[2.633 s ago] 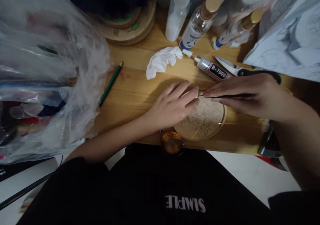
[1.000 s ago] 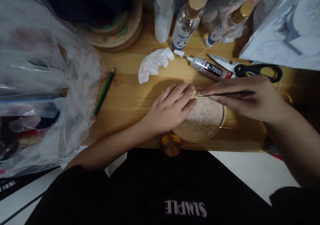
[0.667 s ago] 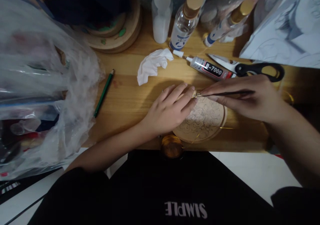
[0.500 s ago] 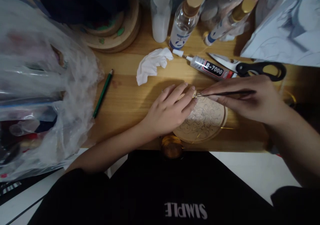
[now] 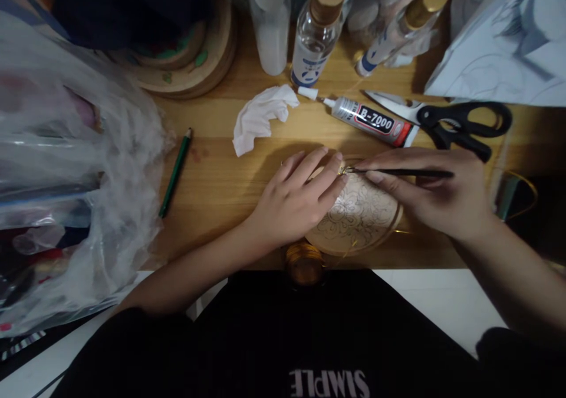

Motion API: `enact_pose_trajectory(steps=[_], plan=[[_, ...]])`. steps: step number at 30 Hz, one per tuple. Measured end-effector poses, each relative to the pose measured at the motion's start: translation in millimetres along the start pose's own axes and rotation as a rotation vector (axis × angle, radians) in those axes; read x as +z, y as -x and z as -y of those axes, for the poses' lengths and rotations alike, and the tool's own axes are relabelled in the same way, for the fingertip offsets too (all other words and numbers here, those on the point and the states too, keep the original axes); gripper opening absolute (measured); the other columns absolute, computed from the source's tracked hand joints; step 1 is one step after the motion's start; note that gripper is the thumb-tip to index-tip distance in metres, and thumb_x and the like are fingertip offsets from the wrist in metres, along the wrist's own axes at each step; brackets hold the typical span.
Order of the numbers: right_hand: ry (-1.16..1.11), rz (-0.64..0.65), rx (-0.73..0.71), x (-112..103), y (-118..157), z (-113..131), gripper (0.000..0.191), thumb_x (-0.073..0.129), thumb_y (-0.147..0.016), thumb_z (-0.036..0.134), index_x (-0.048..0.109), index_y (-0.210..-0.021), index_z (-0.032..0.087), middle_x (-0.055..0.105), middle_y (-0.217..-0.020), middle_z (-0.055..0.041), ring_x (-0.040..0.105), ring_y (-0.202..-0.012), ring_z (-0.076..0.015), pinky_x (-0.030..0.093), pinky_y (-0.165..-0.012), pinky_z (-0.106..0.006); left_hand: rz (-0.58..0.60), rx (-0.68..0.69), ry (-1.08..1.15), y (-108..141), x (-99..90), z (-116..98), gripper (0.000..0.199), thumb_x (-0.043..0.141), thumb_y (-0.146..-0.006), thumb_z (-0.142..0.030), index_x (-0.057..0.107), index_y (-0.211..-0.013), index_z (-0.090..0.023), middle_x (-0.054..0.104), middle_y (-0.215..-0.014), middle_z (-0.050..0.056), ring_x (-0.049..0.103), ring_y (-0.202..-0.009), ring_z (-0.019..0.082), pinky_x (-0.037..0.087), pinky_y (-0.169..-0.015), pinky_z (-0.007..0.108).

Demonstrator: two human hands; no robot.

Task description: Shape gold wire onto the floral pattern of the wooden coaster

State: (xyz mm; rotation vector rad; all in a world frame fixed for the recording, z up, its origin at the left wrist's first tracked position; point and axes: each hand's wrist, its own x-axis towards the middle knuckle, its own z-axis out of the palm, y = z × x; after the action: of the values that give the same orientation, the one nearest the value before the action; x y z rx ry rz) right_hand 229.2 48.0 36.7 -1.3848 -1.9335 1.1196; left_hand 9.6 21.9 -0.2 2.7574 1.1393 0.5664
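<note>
A round hoop [image 5: 369,212] with a swirling line pattern lies near the table's front edge. Over its left part rests my left hand [image 5: 296,200], fingers spread a little, the fingertips at a small gold piece near the hoop's top. My right hand [image 5: 446,191] is closed on dark tweezers [image 5: 415,173], whose tips point left and meet the gold piece beside my left fingertips. Just below the hoop stands a spool of gold wire [image 5: 305,262], and a thin gold strand crosses the hoop's lower edge.
Behind the hoop lie a crumpled tissue [image 5: 263,117], a B-7000 glue tube [image 5: 371,119] and black-handled scissors [image 5: 460,121]. Bottles [image 5: 316,44] stand at the back. A green pencil [image 5: 175,173] and plastic bags [image 5: 128,150] are on the left.
The whole view has shifted slightly. My right hand has dropped a little, with the tweezers still in it and tilted differently. My left hand keeps its place on the hoop.
</note>
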Motion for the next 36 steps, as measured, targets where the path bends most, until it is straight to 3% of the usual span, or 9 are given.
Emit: enact_pose_trajectory(steps=[5,9,16,24,30,36], plan=[[0.013,-0.032,0.008,3,4,1,0.021,0.074,-0.079,0.019,0.077,-0.099,0.024,0.076,-0.099,-0.0007,0.072,-0.087,-0.0149,0.059,-0.072,-0.023,-0.012,-0.002,-0.002,1,1.4,-1,0.026,0.045,-0.101,-0.021,0.064,-0.117,-0.015,0.062,-0.133,0.009,0.056,-0.125,0.025,0.047,-0.101,0.04],[0.001,0.055,-0.056,-3,3,-3,0.027,0.072,-0.08,0.016,0.075,-0.106,0.025,0.075,-0.105,-0.0014,0.072,-0.094,-0.0156,0.059,-0.072,-0.023,-0.062,-0.009,-0.01,2,2.7,-3,0.023,0.048,-0.1,-0.021,0.064,-0.116,-0.014,0.064,-0.131,0.009,0.058,-0.122,0.026,0.046,-0.101,0.04],[0.01,0.195,-0.241,-15,-4,-8,0.043,0.067,-0.083,0.011,0.068,-0.121,0.032,0.071,-0.116,0.0003,0.069,-0.106,-0.0149,0.057,-0.093,-0.026,-0.056,-0.056,0.045,2,4.2,-4,0.027,0.045,-0.101,-0.024,0.062,-0.121,-0.018,0.063,-0.131,0.008,0.056,-0.126,0.023,0.046,-0.104,0.038],[0.143,0.349,-0.384,-26,-16,-1,0.043,0.064,-0.088,0.018,0.063,-0.128,0.034,0.07,-0.12,0.0017,0.069,-0.107,-0.0154,0.057,-0.093,-0.025,0.021,-0.034,0.057,1,-0.3,-3,0.027,0.044,-0.101,-0.019,0.065,-0.118,-0.016,0.061,-0.133,0.01,0.055,-0.127,0.029,0.045,-0.101,0.042],[0.136,0.398,-0.372,-29,-28,0,0.04,0.063,-0.09,0.023,0.064,-0.127,0.037,0.071,-0.114,0.0054,0.07,-0.104,-0.0164,0.06,-0.09,-0.027,0.009,-0.02,0.013,0,-2.1,-2,0.027,0.043,-0.101,-0.019,0.066,-0.115,-0.016,0.063,-0.131,0.008,0.056,-0.124,0.028,0.047,-0.098,0.04],[0.13,0.341,-0.316,-30,-26,-2,0.036,0.066,-0.087,0.019,0.069,-0.12,0.032,0.073,-0.109,0.0018,0.071,-0.102,-0.0159,0.059,-0.088,-0.026,-0.054,-0.055,0.007,0,2.0,-3,0.022,0.048,-0.1,-0.022,0.067,-0.112,-0.018,0.065,-0.127,0.005,0.058,-0.121,0.024,0.047,-0.098,0.037]])
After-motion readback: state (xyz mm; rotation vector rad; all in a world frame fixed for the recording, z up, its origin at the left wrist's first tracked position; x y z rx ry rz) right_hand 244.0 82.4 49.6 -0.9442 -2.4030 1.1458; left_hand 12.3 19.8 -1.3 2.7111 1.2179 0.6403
